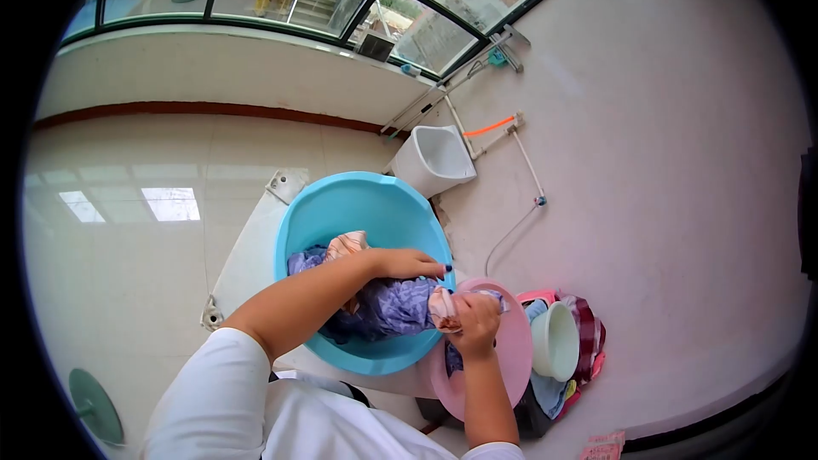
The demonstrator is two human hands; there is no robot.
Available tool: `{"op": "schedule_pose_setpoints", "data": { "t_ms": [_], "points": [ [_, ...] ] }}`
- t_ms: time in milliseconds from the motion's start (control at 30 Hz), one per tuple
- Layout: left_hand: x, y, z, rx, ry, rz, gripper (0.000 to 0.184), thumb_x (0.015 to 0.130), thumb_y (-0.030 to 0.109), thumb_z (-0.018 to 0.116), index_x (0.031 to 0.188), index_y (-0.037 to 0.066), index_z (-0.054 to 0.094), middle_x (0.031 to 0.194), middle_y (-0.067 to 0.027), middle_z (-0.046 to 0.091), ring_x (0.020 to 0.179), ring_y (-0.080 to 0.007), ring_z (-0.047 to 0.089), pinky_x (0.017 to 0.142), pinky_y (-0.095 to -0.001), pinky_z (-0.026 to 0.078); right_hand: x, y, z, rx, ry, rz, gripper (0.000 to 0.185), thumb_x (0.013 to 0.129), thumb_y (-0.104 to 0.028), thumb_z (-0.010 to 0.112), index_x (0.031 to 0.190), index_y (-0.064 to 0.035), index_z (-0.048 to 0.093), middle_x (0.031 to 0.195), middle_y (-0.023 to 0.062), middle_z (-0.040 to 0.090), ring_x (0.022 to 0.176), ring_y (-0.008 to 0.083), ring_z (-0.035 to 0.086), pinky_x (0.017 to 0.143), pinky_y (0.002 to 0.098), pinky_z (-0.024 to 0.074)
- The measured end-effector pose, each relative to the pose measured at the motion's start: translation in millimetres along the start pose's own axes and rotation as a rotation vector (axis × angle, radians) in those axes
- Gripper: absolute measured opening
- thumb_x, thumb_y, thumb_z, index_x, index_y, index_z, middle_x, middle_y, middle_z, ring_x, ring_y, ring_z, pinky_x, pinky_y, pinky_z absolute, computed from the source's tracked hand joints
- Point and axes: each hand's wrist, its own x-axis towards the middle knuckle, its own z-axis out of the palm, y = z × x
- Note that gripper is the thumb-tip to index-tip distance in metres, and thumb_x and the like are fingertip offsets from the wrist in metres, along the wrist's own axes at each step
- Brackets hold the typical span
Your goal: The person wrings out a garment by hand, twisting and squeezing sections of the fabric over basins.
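A purple patterned garment (394, 305) with peach-orange parts lies bunched in a large light-blue basin (368, 192). Its right end stretches over the basin's rim toward a pink basin (518, 358). My right hand (475, 322) is closed around this peach-coloured end, above the pink basin. Across the blue basin reaches my left arm, and my left hand (411, 264) is just above the garment near the right rim, fingers stretched out. Whether its underside touches the cloth is hidden. Some dark cloth shows inside the pink basin, partly covered by my right forearm.
Both basins rest on or beside a white table (247, 260). To the right, a pale green bucket (555, 341) sits among piled clothes (590, 336). A white sink (433, 160) is at the wall, with a pipe and thin hose (503, 243). Windows line the back.
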Motion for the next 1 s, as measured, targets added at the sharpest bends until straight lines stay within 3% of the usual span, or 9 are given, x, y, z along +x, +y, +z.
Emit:
{"op": "schedule_pose_setpoints", "data": {
  "t_ms": [167, 300, 400, 467, 633, 700, 867, 967, 1000],
  "points": [
    [-13, 16, 1, 0.027, -0.266, -0.197, 0.066, 0.091, 0.053, 0.041, 0.134, 0.003, 0.040, 0.139, -0.0134, 0.038, 0.126, -0.0232, 0.037, 0.104, -0.0329, 0.026, -4, 6, 1, -0.050, 0.068, 0.023, 0.031, 0.072, -0.028, 0.068, 0.094, -0.0068, 0.061, 0.087, 0.0063, 0.059, 0.078, 0.0250, 0.056, 0.071, 0.0375, 0.0421],
    [-13, 25, -7, 0.007, -0.346, -0.316, 0.072, 0.085, 0.056, 0.051, 0.131, 0.001, 0.043, 0.135, -0.0141, 0.045, 0.121, -0.0236, 0.042, 0.102, -0.0330, 0.030, -8, 8, 3, -0.096, 0.051, 0.098, 0.031, 0.072, -0.025, 0.068, 0.096, -0.0064, 0.061, 0.090, 0.0075, 0.059, 0.080, 0.0264, 0.056, 0.073, 0.0383, 0.0423],
    [-14, 28, -16, 0.494, -0.368, -0.260, 0.077, 0.071, 0.051, 0.070, 0.126, 0.002, 0.048, 0.126, -0.0157, 0.053, 0.114, -0.0275, 0.049, 0.097, -0.0342, 0.036, -20, 16, 6, -0.134, -0.017, 0.166, 0.032, 0.071, -0.020, 0.068, 0.095, -0.0036, 0.057, 0.091, 0.0112, 0.058, 0.081, 0.0296, 0.056, 0.072, 0.0406, 0.0415],
    [-31, 44, -18, 0.749, -0.308, 0.006, 0.080, 0.056, 0.041, 0.082, 0.118, 0.002, 0.052, 0.113, -0.0178, 0.059, 0.106, -0.0344, 0.054, 0.092, -0.0369, 0.041, -27, 15, 8, -0.146, -0.018, 0.185, 0.031, 0.071, -0.019, 0.068, 0.096, -0.0032, 0.057, 0.092, 0.0117, 0.058, 0.081, 0.0305, 0.056, 0.072, 0.0407, 0.0416],
    [-61, 68, -15, 1.202, 0.207, 0.039, 0.059, 0.050, 0.028, 0.080, 0.098, 0.005, 0.054, 0.090, -0.0115, 0.058, 0.090, -0.0309, 0.055, 0.075, -0.0382, 0.045, -26, 4, 21, -0.136, 0.050, 0.307, 0.029, 0.071, -0.014, 0.067, 0.097, -0.0027, 0.057, 0.093, 0.0122, 0.059, 0.083, 0.0325, 0.056, 0.073, 0.0414, 0.0417],
    [-68, 47, -9, 1.357, 0.717, 0.286, 0.053, 0.050, 0.026, 0.078, 0.093, 0.007, 0.053, 0.087, -0.0072, 0.054, 0.085, -0.0257, 0.053, 0.070, -0.0358, 0.045, -21, 0, 24, -0.095, 0.094, 0.392, 0.034, 0.069, -0.011, 0.065, 0.101, -0.0042, 0.058, 0.097, 0.0101, 0.059, 0.088, 0.0301, 0.056, 0.076, 0.0410, 0.0421],
    [-85, 33, 13, 1.229, 0.546, 0.004, 0.062, 0.051, 0.033, 0.080, 0.100, 0.005, 0.054, 0.094, -0.0082, 0.055, 0.088, -0.0262, 0.053, 0.077, -0.0356, 0.045, -24, 0, 29, -0.040, 0.003, 0.360, 0.035, 0.065, -0.006, 0.065, 0.100, -0.0053, 0.059, 0.096, 0.0096, 0.059, 0.088, 0.0301, 0.056, 0.077, 0.0405, 0.0413],
    [-82, 64, -14, 0.861, -0.128, -0.292, 0.076, 0.063, 0.056, 0.073, 0.112, 0.000, 0.057, 0.110, -0.0159, 0.057, 0.104, -0.0314, 0.054, 0.088, -0.0381, 0.043, -23, 3, 31, 0.026, -0.027, 0.333, 0.033, 0.066, -0.008, 0.065, 0.098, -0.0065, 0.061, 0.095, 0.0084, 0.059, 0.087, 0.0292, 0.056, 0.077, 0.0400, 0.0413],
    [-74, 70, -24, 0.862, -0.123, -0.297, 0.076, 0.063, 0.056, 0.073, 0.112, 0.000, 0.057, 0.110, -0.0159, 0.057, 0.104, -0.0314, 0.054, 0.088, -0.0381, 0.043, -24, 6, 30, 0.046, 0.012, 0.259, 0.031, 0.066, -0.010, 0.065, 0.097, -0.0071, 0.061, 0.095, 0.0078, 0.059, 0.087, 0.0282, 0.056, 0.077, 0.0394, 0.0415]
  ]
}}
